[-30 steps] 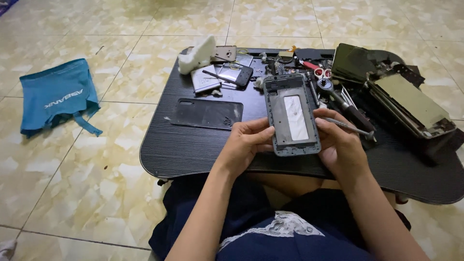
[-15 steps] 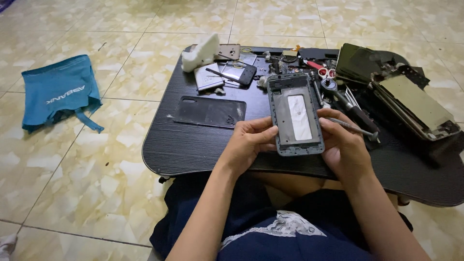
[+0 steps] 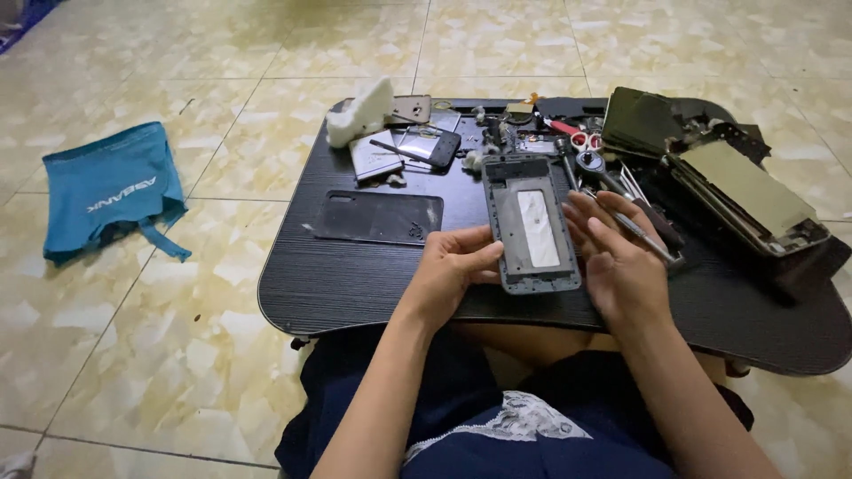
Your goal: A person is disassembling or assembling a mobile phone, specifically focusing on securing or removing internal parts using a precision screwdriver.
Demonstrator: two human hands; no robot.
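Head view, and far left on the tiled floor lies a crumpled teal cloth bag with white lettering. Moving right, the low black desk carries a dark flat back panel, and behind it a white lump of foam beside a small pile of phone parts. Now the left hand: its fingers are curled and closed on the left edge of the grey phone frame, which sits just above the desk's near edge, a pale rectangle at its centre. The right hand meets the frame's right edge, fingers loosely together, pinching a thin metal tool that points away to the right. Beyond it, red-handled scissors and a stack of dismantled tablets crowd the far right.
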